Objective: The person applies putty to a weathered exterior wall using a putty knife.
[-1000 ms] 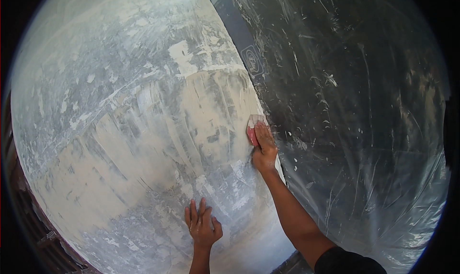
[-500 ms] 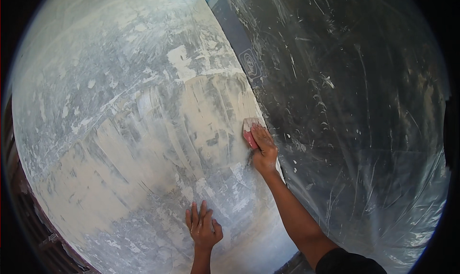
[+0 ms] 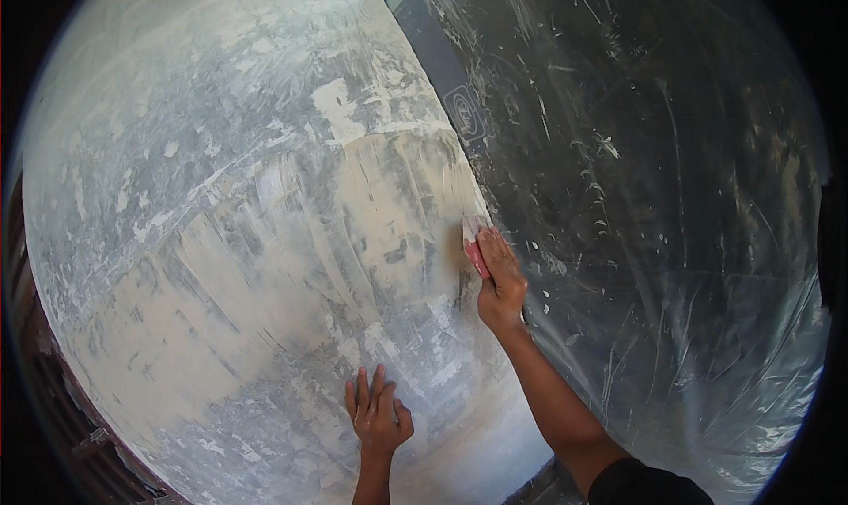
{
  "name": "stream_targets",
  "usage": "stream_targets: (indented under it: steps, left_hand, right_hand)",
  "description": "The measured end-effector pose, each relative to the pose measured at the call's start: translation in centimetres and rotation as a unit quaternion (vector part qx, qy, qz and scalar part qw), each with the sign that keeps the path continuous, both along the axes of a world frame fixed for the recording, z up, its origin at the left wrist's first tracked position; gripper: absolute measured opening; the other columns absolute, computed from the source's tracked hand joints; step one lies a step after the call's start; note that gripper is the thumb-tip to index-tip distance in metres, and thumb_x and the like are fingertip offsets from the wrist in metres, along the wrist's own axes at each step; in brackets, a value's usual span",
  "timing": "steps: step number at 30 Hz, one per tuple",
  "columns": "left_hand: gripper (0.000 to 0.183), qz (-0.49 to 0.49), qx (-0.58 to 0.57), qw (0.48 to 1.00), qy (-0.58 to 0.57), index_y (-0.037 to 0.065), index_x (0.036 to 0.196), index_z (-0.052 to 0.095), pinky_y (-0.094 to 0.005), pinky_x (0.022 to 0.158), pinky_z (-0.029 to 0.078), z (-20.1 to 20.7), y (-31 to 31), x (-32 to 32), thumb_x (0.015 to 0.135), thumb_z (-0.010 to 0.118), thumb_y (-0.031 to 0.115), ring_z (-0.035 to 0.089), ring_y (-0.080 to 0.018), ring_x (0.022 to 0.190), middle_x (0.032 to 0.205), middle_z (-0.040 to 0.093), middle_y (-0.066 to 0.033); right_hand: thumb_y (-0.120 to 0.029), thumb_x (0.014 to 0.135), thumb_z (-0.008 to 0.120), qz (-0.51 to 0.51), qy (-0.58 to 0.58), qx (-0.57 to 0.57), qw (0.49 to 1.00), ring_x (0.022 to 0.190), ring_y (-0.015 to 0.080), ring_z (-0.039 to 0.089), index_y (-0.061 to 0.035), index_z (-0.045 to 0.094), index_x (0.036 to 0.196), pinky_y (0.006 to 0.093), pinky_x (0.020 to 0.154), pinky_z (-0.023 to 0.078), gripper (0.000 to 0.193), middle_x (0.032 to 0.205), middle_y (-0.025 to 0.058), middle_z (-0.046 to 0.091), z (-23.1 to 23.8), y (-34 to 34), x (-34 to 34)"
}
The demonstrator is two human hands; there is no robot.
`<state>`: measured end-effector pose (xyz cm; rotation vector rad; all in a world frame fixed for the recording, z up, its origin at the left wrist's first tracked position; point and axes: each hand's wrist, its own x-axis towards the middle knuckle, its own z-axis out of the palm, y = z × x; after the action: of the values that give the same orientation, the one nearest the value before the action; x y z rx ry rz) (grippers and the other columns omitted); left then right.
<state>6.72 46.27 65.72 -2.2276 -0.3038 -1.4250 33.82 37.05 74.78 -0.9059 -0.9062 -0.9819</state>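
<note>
While right hand (image 3: 502,280) grips red sanding pad (image 3: 476,258) against wall (image 3: 265,240) edge, at 3 o'clock of pale filler patch (image 3: 291,302), left hand (image 3: 378,412) rests flat, fingers spread, at 6 o'clock. Sanding step likely; next stroke needs even pressure beside plastic sheet (image 3: 671,240).

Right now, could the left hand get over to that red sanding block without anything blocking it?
Probably yes. The left hand lies flat on the plastered wall, below the red sanding block that the right hand presses there. Only bare wall shows between them.

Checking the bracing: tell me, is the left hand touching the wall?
Touching: the head view shows the left hand spread flat on the wall.
</note>
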Motion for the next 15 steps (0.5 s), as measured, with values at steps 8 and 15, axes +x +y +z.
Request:
stream_targets:
  steps: [8,15]
  left_hand:
    - [0.025,-0.001,0.0,1.0,-0.006,0.0,0.102,0.066,-0.0563,0.12,0.022,0.0,0.0,0.3,0.08,0.055,0.008,0.044,-0.0431,0.141,0.134,0.064,-0.0209]
    - [0.025,0.004,0.006,1.0,-0.008,0.0,0.101,0.067,-0.0561,0.12,0.023,0.0,0.2,0.1,0.081,0.055,0.008,0.045,-0.0428,0.141,0.134,0.064,-0.0206]
  right_hand:
    - [0.016,0.067,0.051,0.05,0.016,-0.091,0.994,0.135,0.0381,0.053,0.0006,0.067,0.127,0.0554,0.118,0.033,0.064,0.135,0.0213,0.063,-14.2,4.1,-4.4]
    - [0.018,0.071,0.054,0.042,-0.007,-0.032,0.999,0.128,0.0399,0.059,0.003,0.067,0.125,0.0498,0.112,0.041,0.058,0.127,0.023,0.067,-10.5,-0.3,-4.7]
